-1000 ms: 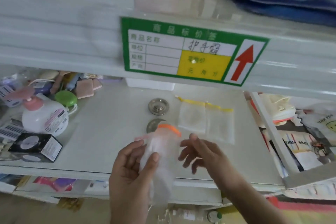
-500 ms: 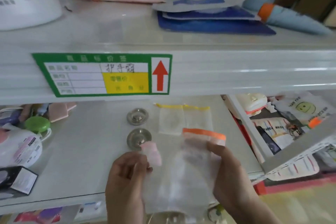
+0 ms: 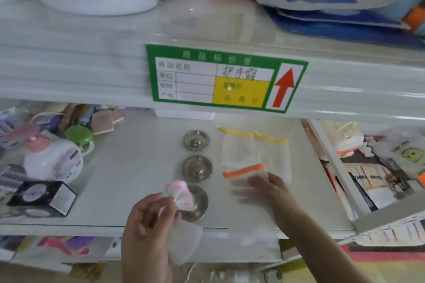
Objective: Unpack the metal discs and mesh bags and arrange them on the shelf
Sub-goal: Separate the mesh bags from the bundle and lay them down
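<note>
Three metal discs lie in a column on the white shelf (image 3: pixel 138 167): a far disc (image 3: pixel 196 140), a middle disc (image 3: pixel 197 168) and a near disc (image 3: pixel 199 200), partly hidden. Two yellow-trimmed mesh bags (image 3: pixel 255 151) lie flat to their right. My right hand (image 3: pixel 264 193), blurred, presses an orange-trimmed mesh bag (image 3: pixel 245 171) onto the shelf just in front of the yellow ones. My left hand (image 3: pixel 149 220) pinches a bunched pink-trimmed mesh bag (image 3: pixel 181 197) over the near disc; its white netting hangs below my fingers.
A pump bottle (image 3: pixel 53 161), a green round case (image 3: pixel 79 135), pink pads (image 3: pixel 103 119) and a black box (image 3: pixel 43 197) crowd the shelf's left side. A slanted divider (image 3: pixel 333 174) bounds the right, with packets beyond. The price label (image 3: pixel 226 78) sits on the upper shelf's edge.
My hands have separated: the right carried the orange-trimmed bag forward onto the shelf, the left kept the pink-trimmed bag. A third disc now lies in the column.
</note>
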`<act>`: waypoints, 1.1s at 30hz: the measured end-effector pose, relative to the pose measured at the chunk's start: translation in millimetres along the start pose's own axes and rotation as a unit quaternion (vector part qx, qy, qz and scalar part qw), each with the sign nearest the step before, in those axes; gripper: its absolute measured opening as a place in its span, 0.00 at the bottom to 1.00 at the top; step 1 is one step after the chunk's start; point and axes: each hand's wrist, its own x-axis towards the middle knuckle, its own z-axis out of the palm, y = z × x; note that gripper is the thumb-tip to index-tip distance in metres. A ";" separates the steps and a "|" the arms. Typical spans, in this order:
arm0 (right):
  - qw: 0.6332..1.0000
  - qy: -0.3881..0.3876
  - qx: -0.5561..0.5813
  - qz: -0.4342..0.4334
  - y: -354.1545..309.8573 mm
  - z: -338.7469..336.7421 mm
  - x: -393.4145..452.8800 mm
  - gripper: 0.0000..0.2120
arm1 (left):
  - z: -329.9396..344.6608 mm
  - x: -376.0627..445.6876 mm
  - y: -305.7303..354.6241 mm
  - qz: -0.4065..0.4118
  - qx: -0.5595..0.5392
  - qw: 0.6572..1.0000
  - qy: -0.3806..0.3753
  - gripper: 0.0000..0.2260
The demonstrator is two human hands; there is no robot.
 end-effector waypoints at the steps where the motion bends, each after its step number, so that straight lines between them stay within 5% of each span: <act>1: 0.999 0.012 -0.032 -0.001 1.7 5.9 7.8 0.08 | -0.4 -0.6 0.6 0.001 0.001 1.000 0.003 0.12; 3: 0.981 0.040 -0.189 -0.025 6.1 12.2 20.9 0.07 | -0.3 -0.8 2.0 0.005 0.004 1.000 0.002 0.11; 7: 0.875 0.108 -0.467 -0.066 15.2 9.9 32.3 0.11 | 0.1 1.0 1.3 0.010 0.003 1.000 -0.001 0.12; 9: 0.821 0.150 -0.548 -0.056 20.9 4.9 34.5 0.16 | 0.6 0.5 -0.3 0.009 0.009 1.000 -0.008 0.13; 12: 0.795 0.169 -0.582 -0.037 26.4 -5.6 34.6 0.29 | 2.4 0.3 -2.7 -0.001 0.023 0.999 -0.024 0.16; 15: 0.824 0.179 -0.530 -0.091 25.7 -12.3 20.0 0.26 | 8.3 0.0 -4.8 -0.002 0.043 0.998 -0.053 0.19; 17: 0.890 0.143 -0.410 -0.138 20.6 -13.8 0.6 0.16 | 15.6 -2.3 -6.3 -0.014 0.046 0.994 -0.093 0.19; 20: 0.981 -0.061 -0.161 -0.092 6.9 -5.2 -39.6 0.13 | 33.0 -11.1 -5.9 -0.035 0.056 0.978 -0.200 0.26; 23: 0.980 -0.182 0.007 -0.074 11.2 -4.9 -62.7 0.23 | 56.3 -22.5 -8.6 0.004 0.109 0.946 -0.306 0.30; 27: 0.983 -0.065 0.152 -0.080 14.7 -19.1 -69.0 0.22 | 76.4 -36.9 -24.5 0.025 0.204 0.908 -0.365 0.37; 31: 0.978 -0.027 0.197 -0.064 9.7 -45.3 -75.9 0.10 | 88.9 -42.5 -38.1 -0.061 0.150 0.914 -0.371 0.21; 33: 0.984 0.017 0.177 -0.026 20.0 -61.5 -69.5 0.11 | 96.0 -38.6 -47.6 -0.008 0.216 0.900 -0.379 0.12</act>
